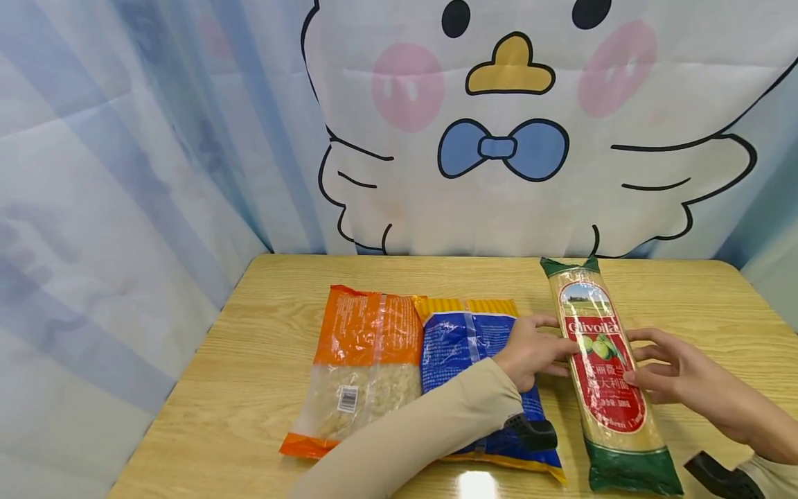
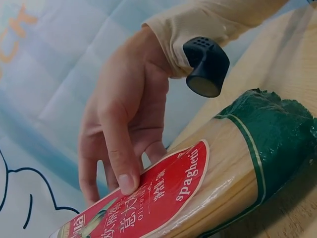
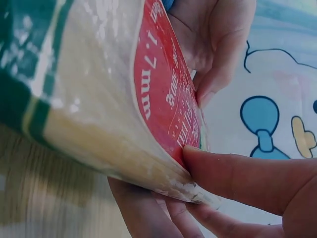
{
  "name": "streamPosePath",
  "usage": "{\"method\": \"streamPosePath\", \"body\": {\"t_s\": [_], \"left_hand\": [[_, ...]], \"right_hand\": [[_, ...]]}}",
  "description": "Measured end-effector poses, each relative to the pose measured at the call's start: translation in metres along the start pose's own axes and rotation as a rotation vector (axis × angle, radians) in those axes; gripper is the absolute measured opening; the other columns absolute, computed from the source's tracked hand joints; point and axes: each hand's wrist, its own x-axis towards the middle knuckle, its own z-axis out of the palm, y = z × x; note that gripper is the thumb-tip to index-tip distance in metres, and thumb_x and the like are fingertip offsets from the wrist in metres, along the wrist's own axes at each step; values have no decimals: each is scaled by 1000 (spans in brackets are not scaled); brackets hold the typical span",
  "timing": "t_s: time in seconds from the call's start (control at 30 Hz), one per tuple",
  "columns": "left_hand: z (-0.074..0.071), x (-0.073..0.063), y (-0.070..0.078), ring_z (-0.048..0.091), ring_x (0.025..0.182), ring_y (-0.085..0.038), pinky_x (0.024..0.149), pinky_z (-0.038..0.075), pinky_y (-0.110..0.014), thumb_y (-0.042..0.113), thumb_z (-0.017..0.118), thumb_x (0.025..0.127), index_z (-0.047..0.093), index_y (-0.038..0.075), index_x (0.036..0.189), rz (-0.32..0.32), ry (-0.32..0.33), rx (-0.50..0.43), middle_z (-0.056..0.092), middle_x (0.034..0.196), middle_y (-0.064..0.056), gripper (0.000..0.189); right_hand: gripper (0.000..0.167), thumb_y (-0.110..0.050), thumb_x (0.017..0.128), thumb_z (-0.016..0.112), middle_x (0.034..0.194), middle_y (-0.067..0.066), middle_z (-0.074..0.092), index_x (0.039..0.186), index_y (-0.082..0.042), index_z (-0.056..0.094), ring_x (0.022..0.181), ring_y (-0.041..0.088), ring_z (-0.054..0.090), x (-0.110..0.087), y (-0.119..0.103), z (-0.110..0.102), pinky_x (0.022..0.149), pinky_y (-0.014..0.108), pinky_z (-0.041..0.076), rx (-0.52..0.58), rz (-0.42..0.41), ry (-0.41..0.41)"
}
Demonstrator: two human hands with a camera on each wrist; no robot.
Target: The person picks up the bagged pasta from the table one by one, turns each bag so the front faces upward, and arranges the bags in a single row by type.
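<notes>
Both hands are on a long pack of spaghetti (image 1: 605, 395) with green ends and a red label. My left hand (image 1: 535, 350) grips its left edge, thumb on the label and fingers down the side, as the left wrist view also shows around the spaghetti pack (image 2: 218, 183). Opposite, my right hand (image 1: 682, 371) pinches the right edge. In the right wrist view its thumb (image 3: 237, 173) lies on the label, with the other fingers curling under the pack. The pack slants, its far end toward the curtain.
Left of the spaghetti lies a blue and yellow bag (image 1: 458, 346), partly covered by the left forearm. Beside it is an orange and clear bag (image 1: 370, 333) with a barcode, on the wooden table (image 1: 231, 388). A curtain (image 1: 424, 201) with a cartoon bird hangs along the far edge.
</notes>
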Motion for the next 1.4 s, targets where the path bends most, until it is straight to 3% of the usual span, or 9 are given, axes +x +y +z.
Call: {"method": "streamPosePath", "body": {"t_s": [0.27,0.5,0.63,0.73,0.87,1.07,1.23,1.3,1.4], "left_hand": [[23,12,-9,72,83,-44,75,58,-58,-12,70,82,63,8,99,-62,52,32,71,79,-23,28],[29,16,-15,72,82,-43,75,58,-57,-13,67,82,60,7,98,-88,76,54,69,78,-21,26],[30,14,-14,72,79,-40,75,59,-54,-8,68,82,59,5,93,-93,91,145,68,77,-18,19],[31,12,-12,69,69,-29,67,61,-45,-2,73,82,61,4,94,-57,127,237,65,80,-8,18],[27,10,-6,55,60,-19,64,57,-42,2,76,82,65,8,105,-10,138,275,61,90,-2,26],[19,9,2,47,50,-19,67,57,-48,0,73,84,66,13,99,-3,93,181,60,85,0,21],[5,5,11,60,70,-26,71,56,-46,-1,70,86,69,9,103,82,24,212,60,84,0,19],[-4,4,16,62,78,-28,71,55,-44,-1,69,87,70,8,103,121,11,254,61,84,-1,19],[-19,2,26,61,76,-25,65,52,-37,-2,66,88,71,10,103,173,16,309,63,87,-2,19]], "right_hand": [[74,-19,101,59,128,33,49,148,13,12,102,28,64,4,15,-7,78,43,60,-16,42,-2],[73,-19,100,60,126,32,50,147,14,14,102,27,65,11,23,-12,80,44,60,-35,69,-20],[65,-15,102,56,122,30,54,144,17,18,98,25,66,12,22,-17,78,42,60,-53,51,-43],[58,-15,103,55,118,27,56,140,19,25,95,22,66,10,18,-20,75,39,61,-121,6,-20],[56,-20,103,55,118,26,56,137,18,32,93,17,65,7,9,-19,74,35,61,-214,-62,28],[53,-18,103,55,121,26,58,139,15,34,90,3,63,6,3,-9,74,31,61,-205,-140,43],[56,-20,103,55,124,25,57,144,10,32,91,-2,61,4,-2,-1,72,29,60,-217,-181,86],[57,-20,102,57,124,25,56,144,9,31,96,5,62,2,-5,3,71,29,59,-245,-194,102],[57,-20,102,57,126,24,54,145,8,32,100,4,59,-1,-11,11,71,26,58,-271,-213,108]]}}
